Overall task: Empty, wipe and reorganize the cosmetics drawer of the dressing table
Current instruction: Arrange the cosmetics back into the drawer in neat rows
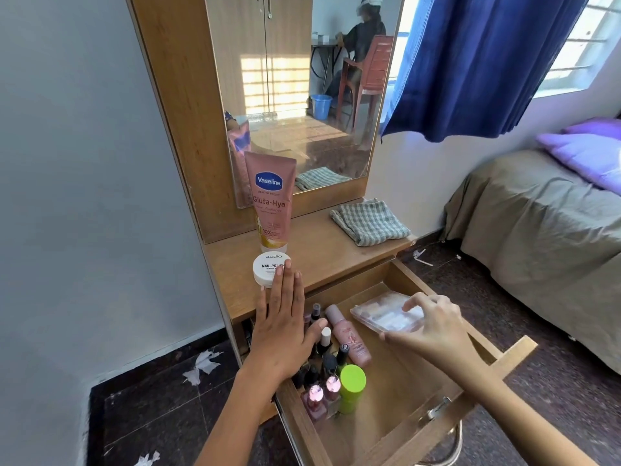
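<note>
Emptying just begun: tube and jar above drawer; bottles remain inside. Left hand flat, fingers straight; right hand curls over pouch, grip uncertain.

Bright daylight from the window at upper right, blown out to white. Sunlit grid patch glares in the mirror. Soft shadows inside the drawer. Wide-angle bend at the edges; centre sharp, slight softness on the bed.
</note>
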